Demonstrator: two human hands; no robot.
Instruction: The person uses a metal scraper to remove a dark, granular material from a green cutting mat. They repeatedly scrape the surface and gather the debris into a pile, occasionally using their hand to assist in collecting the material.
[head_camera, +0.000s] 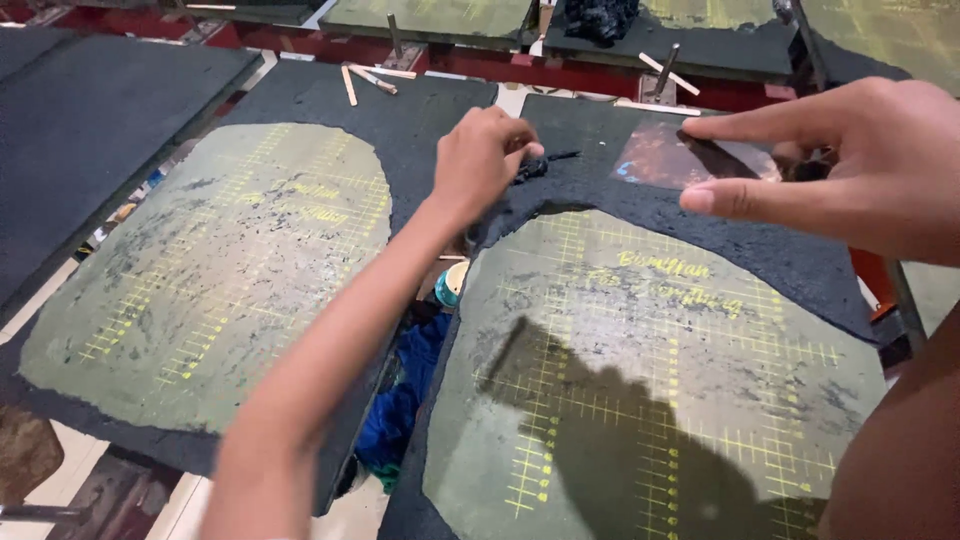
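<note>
Head: left hand (482, 160) pinching black lump (530, 166), platen (640, 380) edge

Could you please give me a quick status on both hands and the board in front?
Left hand closed on small black lump at green gridded board's top edge. Right hand open, fingers extended above glossy sheet. Nothing between them.
</note>
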